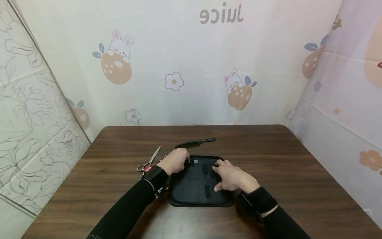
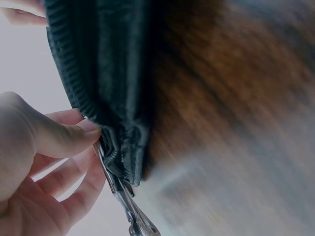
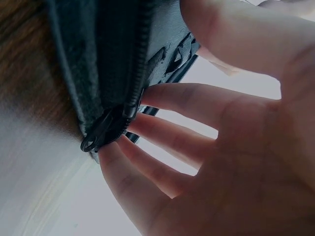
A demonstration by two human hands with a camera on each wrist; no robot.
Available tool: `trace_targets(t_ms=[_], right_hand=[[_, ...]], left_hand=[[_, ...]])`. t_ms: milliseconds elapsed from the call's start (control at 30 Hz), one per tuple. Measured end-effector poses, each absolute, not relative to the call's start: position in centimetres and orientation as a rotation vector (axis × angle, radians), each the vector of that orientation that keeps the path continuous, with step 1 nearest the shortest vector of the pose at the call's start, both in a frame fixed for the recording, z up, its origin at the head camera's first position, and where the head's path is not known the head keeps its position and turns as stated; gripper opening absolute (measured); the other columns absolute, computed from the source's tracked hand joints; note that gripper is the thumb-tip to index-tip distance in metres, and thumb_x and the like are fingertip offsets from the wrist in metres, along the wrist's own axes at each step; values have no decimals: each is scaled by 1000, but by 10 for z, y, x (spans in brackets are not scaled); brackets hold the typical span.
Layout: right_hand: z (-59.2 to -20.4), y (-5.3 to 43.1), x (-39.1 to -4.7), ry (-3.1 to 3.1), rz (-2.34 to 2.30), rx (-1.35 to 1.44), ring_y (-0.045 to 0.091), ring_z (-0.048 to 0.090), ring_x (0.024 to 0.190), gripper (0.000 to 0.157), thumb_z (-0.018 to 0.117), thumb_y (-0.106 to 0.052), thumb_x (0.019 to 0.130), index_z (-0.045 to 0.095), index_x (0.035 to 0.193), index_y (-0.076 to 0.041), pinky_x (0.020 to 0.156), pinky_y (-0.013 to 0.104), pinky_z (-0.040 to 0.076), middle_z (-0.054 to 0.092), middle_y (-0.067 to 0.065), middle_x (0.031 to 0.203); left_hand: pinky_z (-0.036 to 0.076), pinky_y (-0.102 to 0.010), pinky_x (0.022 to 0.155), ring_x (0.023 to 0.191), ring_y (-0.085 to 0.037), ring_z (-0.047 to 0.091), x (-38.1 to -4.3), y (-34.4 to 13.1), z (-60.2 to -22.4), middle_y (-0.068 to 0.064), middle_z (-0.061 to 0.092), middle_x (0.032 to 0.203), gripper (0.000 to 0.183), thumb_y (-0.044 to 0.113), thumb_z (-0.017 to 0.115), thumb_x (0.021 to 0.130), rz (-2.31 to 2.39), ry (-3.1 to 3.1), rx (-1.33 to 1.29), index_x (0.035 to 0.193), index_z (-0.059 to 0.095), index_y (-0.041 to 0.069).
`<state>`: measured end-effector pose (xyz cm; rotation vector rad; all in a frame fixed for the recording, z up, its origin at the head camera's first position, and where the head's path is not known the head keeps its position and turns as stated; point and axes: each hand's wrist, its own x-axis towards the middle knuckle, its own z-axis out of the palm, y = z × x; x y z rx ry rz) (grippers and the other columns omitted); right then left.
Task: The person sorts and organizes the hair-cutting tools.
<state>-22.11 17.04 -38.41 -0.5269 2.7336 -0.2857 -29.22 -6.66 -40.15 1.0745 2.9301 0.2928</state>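
A black zip case (image 1: 194, 189) lies on the table with dark strips and a small silver piece on its upper face. My left hand (image 1: 176, 161) is at its far left corner; in the left wrist view, thumb and finger pinch the zip edge (image 2: 81, 93). On the right side rests my right hand (image 1: 234, 176), its fingers spread and fairly straight. Those fingertips touch the zip edge near the zip pull (image 3: 91, 142) in the right wrist view. Left of the case lie silver scissors (image 1: 150, 161) with a red tag. Another metal loop shows partly behind my left hand.
A black comb (image 1: 195, 143) lies beyond the case on the brown wooden table (image 1: 268, 149). Printed curtains (image 1: 179, 99) hang along the table's back and both sides.
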Motion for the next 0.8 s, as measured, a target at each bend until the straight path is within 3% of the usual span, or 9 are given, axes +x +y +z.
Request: trace_targets(t_ms=[800], right_hand=[[-385,169,-221,2747,-283,-519,35,39,137,72,83,-31,85,55,144,-1,96,56,47,43,14,151]], left_hand=[[54,-38,86,97,-22,66,-296,-64,-402,-7,68,98,24,-12,68,87,338,2931,1033,95,78,8]])
